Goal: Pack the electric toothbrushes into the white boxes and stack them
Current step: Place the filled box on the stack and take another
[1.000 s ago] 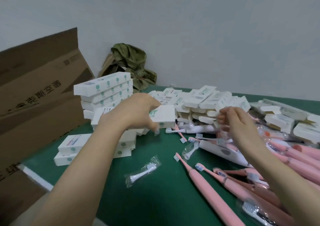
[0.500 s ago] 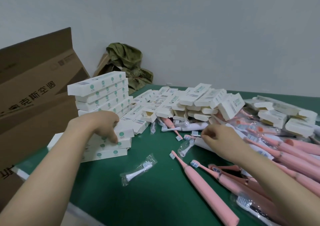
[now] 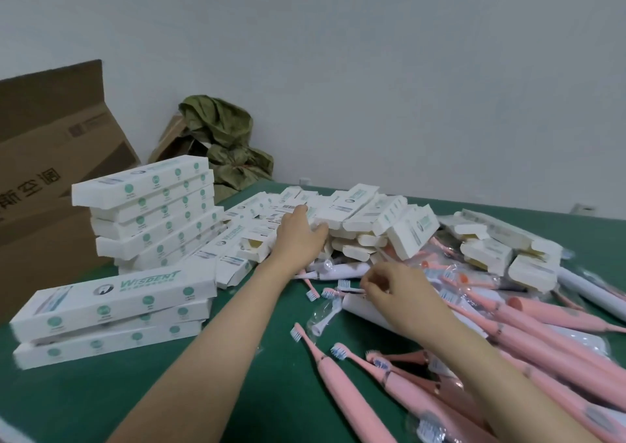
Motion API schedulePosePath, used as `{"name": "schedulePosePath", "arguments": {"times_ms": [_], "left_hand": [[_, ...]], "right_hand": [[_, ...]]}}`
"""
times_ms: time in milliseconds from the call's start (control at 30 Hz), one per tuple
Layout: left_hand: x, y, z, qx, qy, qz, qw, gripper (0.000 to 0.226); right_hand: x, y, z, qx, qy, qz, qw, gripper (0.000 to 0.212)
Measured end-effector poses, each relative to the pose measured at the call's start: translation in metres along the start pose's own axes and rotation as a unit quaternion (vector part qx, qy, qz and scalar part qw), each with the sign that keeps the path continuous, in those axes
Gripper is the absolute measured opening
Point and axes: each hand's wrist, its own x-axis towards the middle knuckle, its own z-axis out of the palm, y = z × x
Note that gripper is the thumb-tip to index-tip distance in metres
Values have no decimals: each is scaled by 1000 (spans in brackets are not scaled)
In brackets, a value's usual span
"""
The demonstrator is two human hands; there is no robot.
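- The green bench [image 3: 162, 405] carries the whole mess, with a brown cardboard carton [image 3: 50, 185] standing at its far left.
- The tall stack of white boxes [image 3: 149, 205] is far left. Its layers are skewed and the top box hangs out to the left. I reckon it goes first if an arm bumps it or another box lands on it crooked.
- The heap of open white boxes [image 3: 366, 225] is far middle, flaps loose, lying every which way. The left hand [image 3: 298, 236] lies palm down on it with fingers reaching over a box. The back of the hand hides that grip, so I can't tell if it has closed on anything. Yank a box from underneath and the neighbours probably slide down onto the brushes.
- The pink electric toothbrushes [image 3: 542, 347] are the stuff to pack, and they're sprawled criss-cross over the right side. Lifting one could drag others with it.
- The low stack of three boxes [image 3: 111, 310] is near left and fairly square. The left forearm passes just beside it, so a careless pull-back could shunt it.
- The right hand [image 3: 396, 290] has its fingers bunched, and the grip looks like a pinch on a thin-necked toothbrush [image 3: 343, 285] just near of the heap. Held by the neck, it could swing or slip.
- The bagged brush head [image 3: 321, 314] lies between the arms. The film looks slippery, so it's easy to sweep away.
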Motion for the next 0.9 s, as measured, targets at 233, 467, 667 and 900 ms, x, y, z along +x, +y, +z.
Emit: {"name": "schedulePosePath", "arguments": {"times_ms": [233,467,667,900], "left_hand": [[30,19,35,17,18,37,999,56],[4,31,8,-74,155,150,974,51],[-38,38,-53,-137,195,280,930,56],[-60,68,-71,-145,116,342,921,58]], "right_hand": [[3,4,-3,-15,-16,1,1000,19],[3,5,-14,14,-12,-11,1000,19],[9,-12,-56,203,93,-47,974,16],[22,-54,-63,424,174,-38,888,50]]}}
